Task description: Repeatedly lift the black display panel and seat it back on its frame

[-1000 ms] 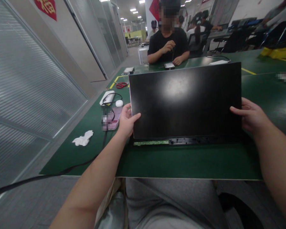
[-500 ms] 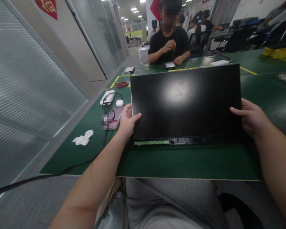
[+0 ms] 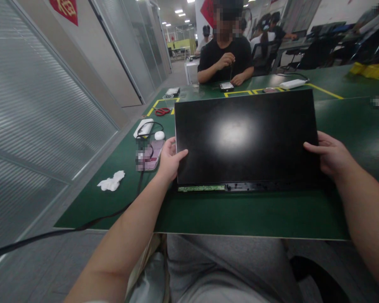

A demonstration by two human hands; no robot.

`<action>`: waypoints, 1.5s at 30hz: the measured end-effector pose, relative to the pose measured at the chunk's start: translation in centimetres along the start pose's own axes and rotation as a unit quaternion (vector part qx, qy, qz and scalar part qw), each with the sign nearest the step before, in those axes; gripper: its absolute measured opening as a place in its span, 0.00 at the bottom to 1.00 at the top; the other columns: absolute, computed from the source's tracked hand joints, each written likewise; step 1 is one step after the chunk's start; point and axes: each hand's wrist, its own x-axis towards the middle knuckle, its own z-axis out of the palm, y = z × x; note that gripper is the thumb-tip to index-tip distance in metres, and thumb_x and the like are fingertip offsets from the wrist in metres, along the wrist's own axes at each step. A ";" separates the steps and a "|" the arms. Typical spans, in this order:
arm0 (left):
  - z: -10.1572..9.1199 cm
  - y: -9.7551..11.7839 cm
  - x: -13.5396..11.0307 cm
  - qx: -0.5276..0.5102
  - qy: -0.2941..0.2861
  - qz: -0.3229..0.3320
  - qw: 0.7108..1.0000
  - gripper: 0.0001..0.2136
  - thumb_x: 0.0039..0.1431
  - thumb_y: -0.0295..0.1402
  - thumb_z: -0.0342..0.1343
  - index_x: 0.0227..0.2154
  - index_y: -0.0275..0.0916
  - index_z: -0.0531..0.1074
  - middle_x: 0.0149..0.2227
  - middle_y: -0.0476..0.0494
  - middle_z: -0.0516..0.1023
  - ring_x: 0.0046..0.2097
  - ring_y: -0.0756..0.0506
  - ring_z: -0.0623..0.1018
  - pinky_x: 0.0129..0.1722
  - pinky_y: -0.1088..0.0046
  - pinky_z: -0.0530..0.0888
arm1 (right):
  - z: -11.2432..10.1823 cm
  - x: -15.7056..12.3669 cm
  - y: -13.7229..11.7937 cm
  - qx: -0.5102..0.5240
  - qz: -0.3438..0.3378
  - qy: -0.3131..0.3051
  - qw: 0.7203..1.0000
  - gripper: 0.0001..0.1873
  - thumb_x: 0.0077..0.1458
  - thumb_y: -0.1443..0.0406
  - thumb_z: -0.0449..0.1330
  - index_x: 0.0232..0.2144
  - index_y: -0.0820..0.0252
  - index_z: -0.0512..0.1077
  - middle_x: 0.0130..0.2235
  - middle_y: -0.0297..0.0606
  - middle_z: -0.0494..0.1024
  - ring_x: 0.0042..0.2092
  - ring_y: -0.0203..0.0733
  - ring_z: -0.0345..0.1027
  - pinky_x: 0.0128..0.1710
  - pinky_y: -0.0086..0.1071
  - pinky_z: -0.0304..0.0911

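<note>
A large black display panel (image 3: 246, 139) leans back on the green table (image 3: 227, 214), its lower edge resting near me. Along that lower edge runs a narrow green circuit strip (image 3: 201, 188). My left hand (image 3: 169, 159) grips the panel's left edge, thumb on the front face. My right hand (image 3: 330, 155) grips the right edge the same way.
Left of the panel lie a phone (image 3: 151, 154), a white earbud case (image 3: 159, 135), a white power strip (image 3: 142, 128) with a black cable (image 3: 82, 227), a crumpled tissue (image 3: 111, 182) and red scissors (image 3: 161, 111). A person in black (image 3: 225, 59) sits across the table.
The panel's top edge has tipped back and lower, so it lies flatter. Both hands keep their grip on its side edges.
</note>
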 end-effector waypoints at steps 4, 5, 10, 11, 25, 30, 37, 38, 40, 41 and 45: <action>0.0 0.1 0.0 0.001 0.005 -0.008 1.000 0.27 0.38 0.27 0.69 0.44 0.42 0.66 0.39 0.49 0.80 0.42 0.42 0.81 0.48 0.60 0.76 | -0.1 0.1 0.1 -0.006 -0.002 -0.004 1.000 0.22 0.35 0.67 0.70 0.38 0.49 0.78 0.40 0.35 0.83 0.44 0.51 0.78 0.51 0.47 0.73; 0.0 0.1 0.0 0.001 0.005 -0.008 1.000 0.28 0.38 0.27 0.69 0.44 0.42 0.66 0.39 0.49 0.80 0.42 0.42 0.81 0.48 0.60 0.76 | -0.1 0.1 0.1 -0.007 -0.001 -0.001 1.000 0.22 0.34 0.67 0.70 0.38 0.49 0.78 0.40 0.35 0.84 0.44 0.50 0.78 0.51 0.46 0.73; -0.2 0.0 0.0 0.011 -0.005 -0.002 1.000 0.27 0.39 0.28 0.68 0.44 0.42 0.66 0.40 0.48 0.80 0.44 0.41 0.81 0.48 0.60 0.76 | 0.2 -0.1 -0.3 -0.004 0.013 0.000 1.000 0.22 0.34 0.67 0.70 0.37 0.49 0.78 0.41 0.35 0.84 0.45 0.51 0.78 0.49 0.46 0.74; -0.2 0.0 0.0 0.014 -0.008 -0.002 1.000 0.27 0.40 0.28 0.68 0.44 0.42 0.66 0.40 0.48 0.80 0.44 0.41 0.81 0.49 0.60 0.76 | 0.2 -0.1 -0.3 -0.004 0.013 0.002 1.000 0.22 0.34 0.67 0.70 0.37 0.49 0.79 0.41 0.35 0.84 0.45 0.51 0.78 0.49 0.46 0.74; -0.4 -0.3 0.1 0.034 -0.010 -0.006 0.999 0.27 0.41 0.29 0.68 0.46 0.42 0.66 0.44 0.44 0.80 0.49 0.39 0.80 0.54 0.55 0.74 | -0.3 0.4 0.3 -0.011 -0.005 -0.019 1.000 0.23 0.36 0.66 0.71 0.40 0.49 0.78 0.42 0.36 0.83 0.45 0.51 0.78 0.49 0.45 0.74; -0.3 -0.4 0.1 0.035 -0.015 -0.015 0.999 0.27 0.41 0.29 0.68 0.46 0.41 0.66 0.46 0.42 0.80 0.51 0.38 0.79 0.55 0.54 0.74 | -0.2 0.4 0.4 -0.009 0.014 -0.005 1.000 0.23 0.35 0.66 0.71 0.39 0.50 0.78 0.41 0.36 0.83 0.45 0.49 0.78 0.50 0.43 0.73; -0.4 -0.4 0.1 0.043 -0.014 -0.016 0.999 0.27 0.41 0.29 0.68 0.46 0.41 0.66 0.45 0.43 0.80 0.51 0.38 0.80 0.55 0.54 0.74 | -0.2 0.6 0.5 -0.017 0.012 -0.008 1.000 0.24 0.34 0.66 0.71 0.39 0.49 0.79 0.41 0.35 0.83 0.43 0.50 0.78 0.48 0.45 0.74; -0.4 -0.4 0.1 0.042 -0.014 -0.016 0.999 0.27 0.41 0.29 0.68 0.46 0.41 0.66 0.44 0.43 0.80 0.50 0.39 0.80 0.55 0.54 0.74 | -0.2 0.5 0.5 -0.017 0.013 -0.008 1.000 0.24 0.34 0.66 0.71 0.39 0.49 0.79 0.41 0.35 0.83 0.43 0.50 0.78 0.48 0.45 0.74; -0.5 -0.5 0.2 0.040 -0.015 -0.016 0.999 0.27 0.41 0.29 0.68 0.46 0.41 0.66 0.44 0.44 0.79 0.50 0.39 0.80 0.55 0.55 0.74 | -0.1 0.5 0.5 -0.019 0.011 -0.011 1.000 0.24 0.34 0.65 0.71 0.39 0.49 0.79 0.41 0.36 0.83 0.43 0.51 0.78 0.47 0.45 0.75; -0.5 -0.5 0.2 0.040 -0.014 -0.015 0.999 0.27 0.41 0.29 0.68 0.46 0.41 0.66 0.44 0.44 0.79 0.50 0.39 0.80 0.55 0.55 0.73 | -0.1 0.5 0.5 -0.020 0.009 -0.015 1.000 0.24 0.35 0.65 0.71 0.40 0.49 0.78 0.41 0.36 0.83 0.44 0.51 0.78 0.47 0.46 0.75; -0.5 -0.5 0.1 0.046 -0.018 -0.012 0.999 0.27 0.42 0.30 0.68 0.46 0.41 0.66 0.44 0.43 0.79 0.50 0.39 0.79 0.54 0.55 0.74 | -0.2 0.4 0.5 -0.025 0.005 -0.028 0.999 0.23 0.36 0.65 0.71 0.40 0.48 0.78 0.43 0.36 0.83 0.44 0.52 0.78 0.47 0.47 0.75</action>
